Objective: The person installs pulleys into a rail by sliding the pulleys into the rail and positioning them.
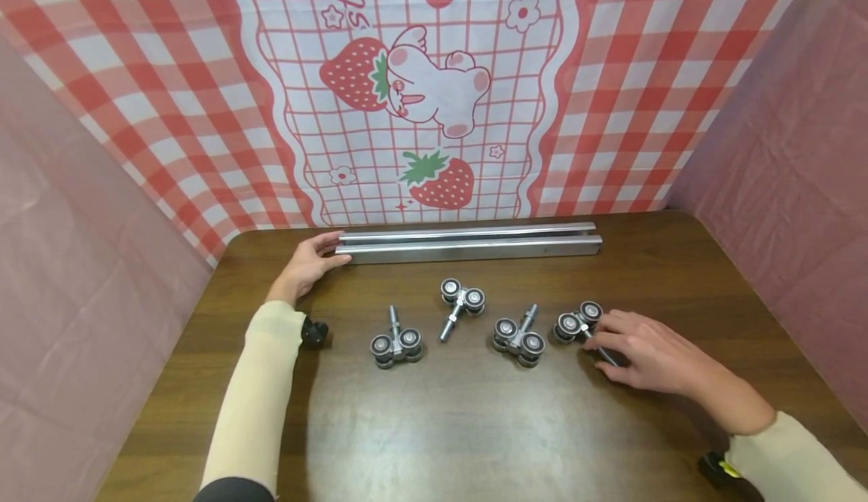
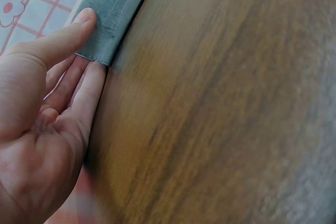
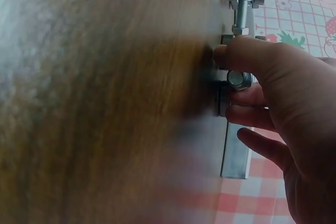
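A long metal channel rail, slotted along its top, lies at the table's far edge. My left hand grips its left end. In the left wrist view the thumb presses the rail's side, with the fingers at its end. My right hand holds the bolt of the rightmost roller trolley between thumb and fingers. That trolley rests on the table, partly hidden by the fingers in the right wrist view. More trolleys, each with wheels and a threaded bolt, lie to its left: one, another, and the leftmost.
The brown wooden table carries everything. A red-and-white checked cloth with strawberries hangs behind it. Pink fabric hangs on both sides. The trolleys lie in front of the rail.
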{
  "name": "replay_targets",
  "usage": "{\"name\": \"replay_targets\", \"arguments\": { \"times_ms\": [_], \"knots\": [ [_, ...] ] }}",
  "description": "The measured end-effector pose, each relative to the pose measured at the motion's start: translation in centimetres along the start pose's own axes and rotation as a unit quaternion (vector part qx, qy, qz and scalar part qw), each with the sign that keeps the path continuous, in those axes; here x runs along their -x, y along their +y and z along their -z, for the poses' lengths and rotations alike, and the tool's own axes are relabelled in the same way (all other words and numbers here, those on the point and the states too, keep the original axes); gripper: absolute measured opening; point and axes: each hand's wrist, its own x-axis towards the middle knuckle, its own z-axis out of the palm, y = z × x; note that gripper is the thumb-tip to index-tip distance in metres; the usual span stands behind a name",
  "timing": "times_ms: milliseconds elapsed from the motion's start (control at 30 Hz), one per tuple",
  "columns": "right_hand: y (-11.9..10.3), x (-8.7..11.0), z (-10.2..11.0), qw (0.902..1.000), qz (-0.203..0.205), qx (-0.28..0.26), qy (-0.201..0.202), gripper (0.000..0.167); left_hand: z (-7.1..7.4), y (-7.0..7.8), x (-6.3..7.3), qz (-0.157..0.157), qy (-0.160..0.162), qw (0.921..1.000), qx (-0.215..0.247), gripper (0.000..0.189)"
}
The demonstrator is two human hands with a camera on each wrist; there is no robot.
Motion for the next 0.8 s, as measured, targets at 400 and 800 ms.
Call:
{"name": "replay_targets", "arguments": {
  "times_ms": [400,800],
  "knots": [
    [-0.11,-0.24,-0.83,0.9981,-0.007,-0.044,0.044,0.033,0.06,0.01,0.08,0.004,-0.005,1.0000,0.001,0.075],
    [0.13,-0.60,-0.73,0.9980,-0.010,-0.036,0.051,0.033,-0.01,0.07,0.05,0.002,-0.002,1.0000,0.001,0.074]
  ]
}}
